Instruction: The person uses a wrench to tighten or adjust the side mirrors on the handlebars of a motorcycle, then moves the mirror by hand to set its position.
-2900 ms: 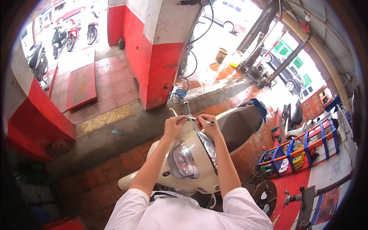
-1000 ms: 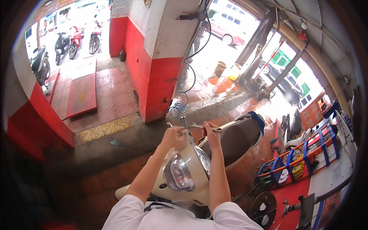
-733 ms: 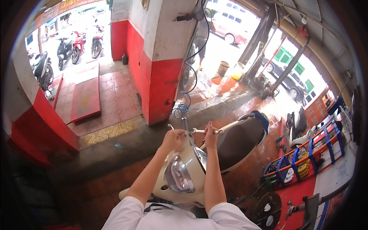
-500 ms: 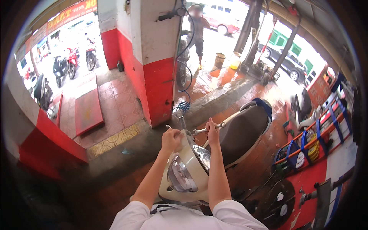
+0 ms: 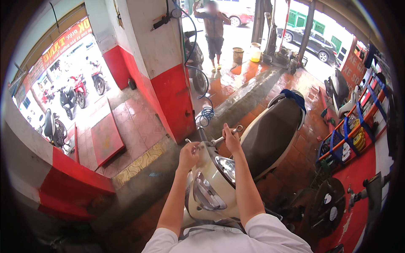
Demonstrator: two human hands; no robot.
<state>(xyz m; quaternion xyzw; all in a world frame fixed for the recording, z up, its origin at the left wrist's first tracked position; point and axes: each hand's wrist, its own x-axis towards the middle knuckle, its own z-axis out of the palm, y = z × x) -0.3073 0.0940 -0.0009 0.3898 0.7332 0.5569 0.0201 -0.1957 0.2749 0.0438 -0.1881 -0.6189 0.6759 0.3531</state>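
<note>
Big glossy cream scooter sits under both hands, long brown seat off right of the right grip. That grip's clamped round a shiny silver metal wrench. Left grip is curled by a small silver lever; can't tell if it's holding anything.

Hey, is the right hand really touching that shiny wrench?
Touching. The head view shows the right hand closed around the wrench, with an end sticking out on each side.
</note>
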